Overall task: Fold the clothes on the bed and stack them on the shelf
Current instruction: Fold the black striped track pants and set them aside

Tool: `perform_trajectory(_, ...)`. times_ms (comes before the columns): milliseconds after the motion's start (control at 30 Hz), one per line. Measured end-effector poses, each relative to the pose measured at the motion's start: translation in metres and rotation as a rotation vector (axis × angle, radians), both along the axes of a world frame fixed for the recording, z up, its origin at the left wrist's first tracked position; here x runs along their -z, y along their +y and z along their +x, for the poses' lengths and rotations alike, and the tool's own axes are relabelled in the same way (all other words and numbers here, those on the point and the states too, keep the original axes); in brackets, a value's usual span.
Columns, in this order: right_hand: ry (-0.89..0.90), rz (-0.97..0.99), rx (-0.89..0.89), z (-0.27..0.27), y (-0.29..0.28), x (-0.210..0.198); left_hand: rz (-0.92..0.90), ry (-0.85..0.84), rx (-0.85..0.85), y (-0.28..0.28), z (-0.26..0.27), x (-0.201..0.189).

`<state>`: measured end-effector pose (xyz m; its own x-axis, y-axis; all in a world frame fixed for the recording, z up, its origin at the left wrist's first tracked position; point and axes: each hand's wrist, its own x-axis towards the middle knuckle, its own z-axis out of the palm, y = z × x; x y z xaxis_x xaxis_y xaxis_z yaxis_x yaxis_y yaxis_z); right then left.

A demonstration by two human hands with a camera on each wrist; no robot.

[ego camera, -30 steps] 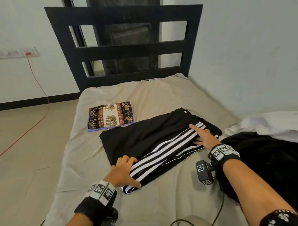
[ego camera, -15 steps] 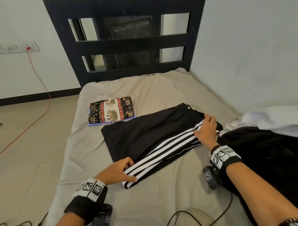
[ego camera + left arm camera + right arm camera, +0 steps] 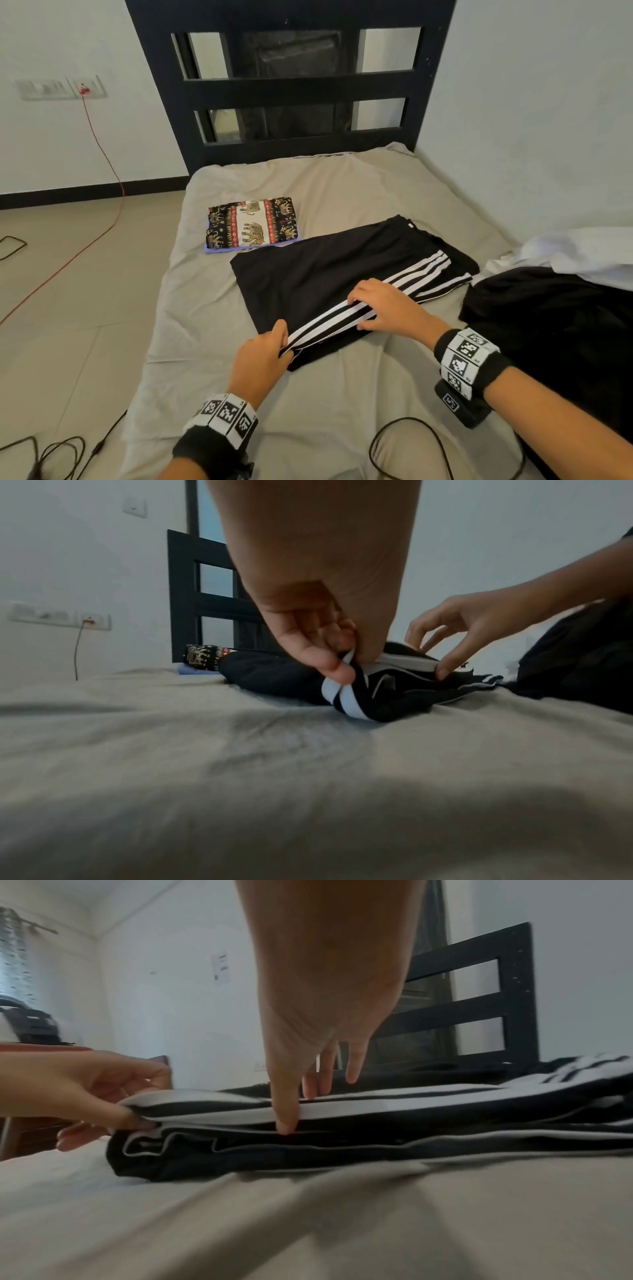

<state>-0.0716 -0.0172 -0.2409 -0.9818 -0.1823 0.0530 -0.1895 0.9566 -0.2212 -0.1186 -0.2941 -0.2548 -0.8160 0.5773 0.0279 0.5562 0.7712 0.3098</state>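
Gripping one striped garment (image 3: 329, 281) — two hands: left hand (image 3: 262, 359), right hand (image 3: 380, 308).

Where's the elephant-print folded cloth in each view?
Head: elephant-print cloth upper centre-left on the bed, beyond the striped black garment.
Left wrist: a thin patterned edge mid-left, behind the garment.
Right wrist: not in it.
Shared landmark: black headboard.
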Motion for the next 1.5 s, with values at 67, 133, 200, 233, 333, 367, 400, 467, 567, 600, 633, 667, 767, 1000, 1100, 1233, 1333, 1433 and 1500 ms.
perform_trajectory(67,-0.045,0.050,-0.043,-0.005,-0.015,-0.005,0.023,-0.052,0.012,-0.004,0.001,0.005)
perform_trajectory(133,-0.136,0.112,-0.024,-0.009,-0.023,-0.010,0.023,-0.107,0.079,-0.009,0.002,0.007)
perform_trajectory(200,-0.249,0.151,0.004,-0.009,-0.027,-0.010,-0.004,-0.227,0.151,-0.016,0.001,0.005)
perform_trajectory(233,-0.274,0.146,0.009,-0.008,-0.026,-0.008,-0.025,-0.320,0.178,-0.018,0.000,0.003)
perform_trajectory(333,-0.201,0.133,0.005,0.000,-0.019,0.000,0.038,-0.452,0.086,-0.019,-0.014,-0.002)
perform_trajectory(367,-0.168,0.144,0.020,0.003,-0.013,0.002,0.099,-0.425,-0.042,-0.017,-0.024,-0.002)
perform_trajectory(400,-0.142,0.163,0.043,0.005,-0.007,0.004,0.157,-0.414,-0.176,-0.018,-0.038,0.002)
perform_trajectory(467,-0.124,0.209,0.073,0.009,0.004,0.009,0.123,-0.460,-0.374,-0.017,-0.066,0.009)
perform_trajectory(567,-0.153,0.265,0.057,0.010,0.006,0.021,0.309,-0.802,-0.528,-0.007,-0.104,0.030)
perform_trajectory(600,-0.157,0.298,0.045,0.009,0.004,0.025,0.442,-0.906,-0.585,0.001,-0.110,0.034)
perform_trajectory(633,-0.156,0.342,0.027,0.007,0.002,0.029,0.527,-0.973,-0.606,0.012,-0.112,0.033)
perform_trajectory(667,-0.135,0.392,0.015,0.002,-0.001,0.033,0.552,-0.987,-0.603,0.023,-0.109,0.026)
perform_trajectory(767,-0.072,0.490,0.015,-0.013,-0.007,0.037,0.417,-0.757,-0.597,0.043,-0.101,0.023)
perform_trajectory(1000,-0.238,0.328,0.000,0.002,-0.031,-0.005,0.430,-0.552,-0.559,-0.003,-0.085,0.025)
perform_trajectory(1100,-0.286,0.307,-0.111,0.015,-0.066,-0.017,0.415,-0.582,-0.585,-0.046,-0.076,0.031)
perform_trajectory(1233,-0.355,0.235,-0.232,0.028,-0.104,-0.030,0.481,-0.790,-0.675,-0.092,-0.065,0.035)
perform_trajectory(1333,-0.552,0.075,-0.212,0.022,-0.095,-0.042,0.581,-0.931,-0.728,-0.106,-0.061,0.026)
perform_trajectory(1433,-0.537,-0.062,-0.080,0.006,-0.066,-0.057,0.560,-0.711,-0.738,-0.111,-0.076,0.016)
perform_trajectory(1500,-0.367,-0.192,0.055,-0.007,-0.042,-0.067,0.473,-0.475,-0.641,-0.110,-0.090,0.007)
